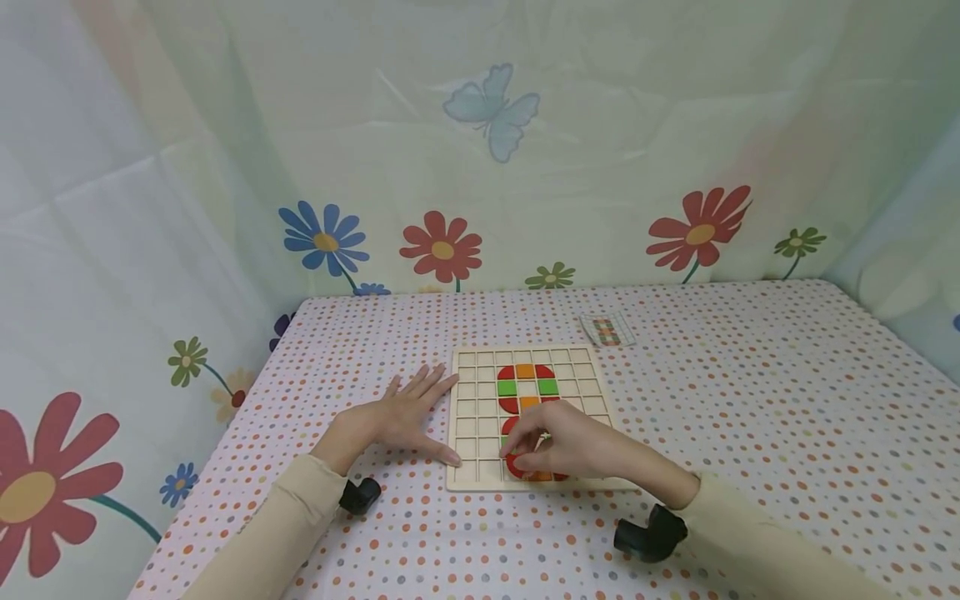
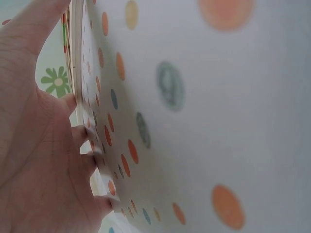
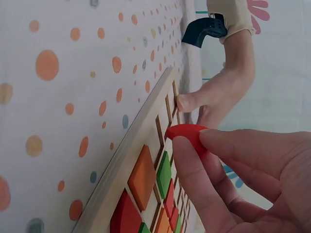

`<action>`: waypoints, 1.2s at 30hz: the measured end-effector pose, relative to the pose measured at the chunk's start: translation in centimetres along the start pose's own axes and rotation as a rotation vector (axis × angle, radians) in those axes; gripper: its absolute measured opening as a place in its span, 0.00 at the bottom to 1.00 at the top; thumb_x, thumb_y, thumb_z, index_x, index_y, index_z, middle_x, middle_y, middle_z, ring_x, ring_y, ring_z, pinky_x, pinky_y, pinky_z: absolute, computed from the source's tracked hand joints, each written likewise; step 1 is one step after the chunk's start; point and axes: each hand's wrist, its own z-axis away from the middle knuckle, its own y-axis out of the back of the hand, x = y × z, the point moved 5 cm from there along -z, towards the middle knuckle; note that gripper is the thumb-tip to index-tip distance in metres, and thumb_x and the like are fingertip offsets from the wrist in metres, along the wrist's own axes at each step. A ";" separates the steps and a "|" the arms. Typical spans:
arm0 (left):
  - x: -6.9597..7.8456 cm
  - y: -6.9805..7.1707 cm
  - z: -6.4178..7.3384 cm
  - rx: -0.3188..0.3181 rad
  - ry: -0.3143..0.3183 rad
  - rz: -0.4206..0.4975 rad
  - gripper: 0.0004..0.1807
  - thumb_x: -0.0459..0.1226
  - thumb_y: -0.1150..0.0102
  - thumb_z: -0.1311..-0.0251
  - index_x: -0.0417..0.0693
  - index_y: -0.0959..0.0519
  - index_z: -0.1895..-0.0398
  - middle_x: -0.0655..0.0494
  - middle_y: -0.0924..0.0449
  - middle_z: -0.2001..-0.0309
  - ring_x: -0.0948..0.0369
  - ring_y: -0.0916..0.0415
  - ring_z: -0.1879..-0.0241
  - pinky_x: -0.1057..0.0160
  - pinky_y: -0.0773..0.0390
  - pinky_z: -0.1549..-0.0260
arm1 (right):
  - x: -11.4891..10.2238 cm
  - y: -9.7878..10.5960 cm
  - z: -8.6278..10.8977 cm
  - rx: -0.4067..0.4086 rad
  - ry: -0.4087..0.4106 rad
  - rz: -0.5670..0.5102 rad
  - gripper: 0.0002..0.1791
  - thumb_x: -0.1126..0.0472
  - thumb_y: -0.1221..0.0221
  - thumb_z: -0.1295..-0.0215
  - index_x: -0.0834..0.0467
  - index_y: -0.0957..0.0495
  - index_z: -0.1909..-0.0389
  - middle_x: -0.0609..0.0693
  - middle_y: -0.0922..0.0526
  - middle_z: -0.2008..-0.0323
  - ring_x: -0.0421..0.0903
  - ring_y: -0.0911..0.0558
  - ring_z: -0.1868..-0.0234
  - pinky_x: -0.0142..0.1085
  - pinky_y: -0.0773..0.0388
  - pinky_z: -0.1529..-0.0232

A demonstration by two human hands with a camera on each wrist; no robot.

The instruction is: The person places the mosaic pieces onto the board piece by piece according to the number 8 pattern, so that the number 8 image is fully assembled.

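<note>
A wooden grid board lies flat on the table, with red, orange and green tiles set in some of its squares. My right hand is over the near middle of the board. Its thumb and finger pinch a red tile with a curved edge, tilted above the grid in the right wrist view. Part of the tile pattern is hidden under this hand. My left hand has its fingers spread, with fingertips and thumb tip at the board's left edge. An orange tile and a green tile sit in neighbouring squares.
Behind the board's far right corner lies a small card printed with a coloured grid pattern. A dotted cloth covers the table, and a flowered curtain hangs behind it. Black camera mounts are worn on both wrists.
</note>
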 end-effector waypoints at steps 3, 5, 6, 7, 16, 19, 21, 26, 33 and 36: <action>0.1 -0.1 0.0 -0.008 0.005 0.001 0.67 0.67 0.30 0.45 0.54 0.58 0.13 0.49 0.69 0.14 0.48 0.72 0.16 0.35 0.63 0.22 | 0.1 -0.2 -0.3 -0.007 -0.009 -0.021 0.06 0.73 0.32 0.35 0.61 0.11 0.60 0.44 0.14 0.65 0.34 0.18 0.64 0.30 0.16 0.59; 0.1 -0.1 0.0 -0.008 0.008 0.001 0.67 0.68 0.30 0.45 0.55 0.58 0.13 0.49 0.70 0.14 0.48 0.72 0.16 0.35 0.63 0.22 | 0.3 -0.2 -0.5 -0.015 -0.017 -0.015 0.06 0.73 0.32 0.35 0.62 0.10 0.60 0.44 0.14 0.65 0.34 0.17 0.65 0.30 0.16 0.59; 0.1 -0.1 0.0 -0.009 0.009 -0.001 0.67 0.68 0.30 0.45 0.55 0.59 0.13 0.49 0.70 0.14 0.48 0.72 0.16 0.35 0.63 0.22 | 0.4 -0.2 -0.5 -0.022 -0.021 -0.009 0.06 0.73 0.32 0.35 0.62 0.10 0.60 0.44 0.14 0.65 0.34 0.17 0.65 0.30 0.16 0.59; 0.1 -0.1 -0.1 -0.010 0.012 -0.003 0.67 0.68 0.30 0.45 0.55 0.59 0.13 0.49 0.70 0.14 0.48 0.72 0.16 0.35 0.64 0.22 | 0.5 -0.1 -0.6 -0.028 -0.026 0.002 0.07 0.73 0.31 0.35 0.62 0.10 0.60 0.44 0.13 0.65 0.34 0.17 0.66 0.29 0.16 0.60; 0.1 0.3 -0.2 0.000 -0.001 -0.002 0.67 0.67 0.30 0.45 0.54 0.59 0.13 0.49 0.70 0.14 0.48 0.73 0.16 0.35 0.64 0.22 | 1.4 0.4 -1.3 -0.108 -0.029 0.075 0.09 0.72 0.30 0.36 0.61 0.09 0.57 0.45 0.11 0.63 0.33 0.19 0.63 0.29 0.17 0.59; 0.2 0.4 -0.2 0.004 -0.004 0.000 0.67 0.67 0.29 0.45 0.53 0.59 0.13 0.48 0.70 0.14 0.47 0.72 0.16 0.34 0.64 0.22 | 1.5 0.4 -1.4 -0.116 -0.036 0.091 0.08 0.72 0.30 0.36 0.60 0.08 0.58 0.43 0.11 0.64 0.33 0.20 0.63 0.28 0.17 0.58; 0.2 0.4 -0.2 0.003 0.001 -0.001 0.67 0.66 0.29 0.45 0.54 0.59 0.13 0.48 0.70 0.14 0.48 0.72 0.16 0.35 0.64 0.22 | 1.5 0.4 -1.5 -0.110 -0.046 0.102 0.08 0.72 0.30 0.36 0.59 0.08 0.60 0.41 0.13 0.66 0.33 0.20 0.64 0.28 0.17 0.59; 0.3 0.4 -0.1 -0.001 0.008 -0.007 0.67 0.66 0.29 0.45 0.54 0.59 0.13 0.48 0.69 0.14 0.47 0.72 0.16 0.35 0.63 0.22 | 1.5 0.2 -1.3 -0.087 -0.061 0.118 0.07 0.71 0.28 0.38 0.57 0.08 0.64 0.39 0.18 0.69 0.32 0.21 0.66 0.28 0.17 0.62; 0.2 0.2 -0.1 0.002 0.007 -0.005 0.67 0.66 0.29 0.45 0.54 0.59 0.13 0.48 0.69 0.14 0.47 0.71 0.16 0.35 0.63 0.22 | 0.8 -0.4 -1.1 -0.043 -0.029 0.169 0.04 0.70 0.26 0.39 0.58 0.09 0.67 0.39 0.18 0.70 0.31 0.21 0.70 0.28 0.18 0.66; 0.1 0.1 -0.1 0.000 0.009 -0.007 0.67 0.67 0.29 0.45 0.54 0.59 0.13 0.49 0.69 0.14 0.48 0.71 0.16 0.35 0.63 0.22 | 0.6 -0.5 -1.1 -0.029 -0.050 0.195 0.03 0.68 0.26 0.39 0.58 0.10 0.68 0.38 0.18 0.71 0.30 0.22 0.72 0.28 0.19 0.68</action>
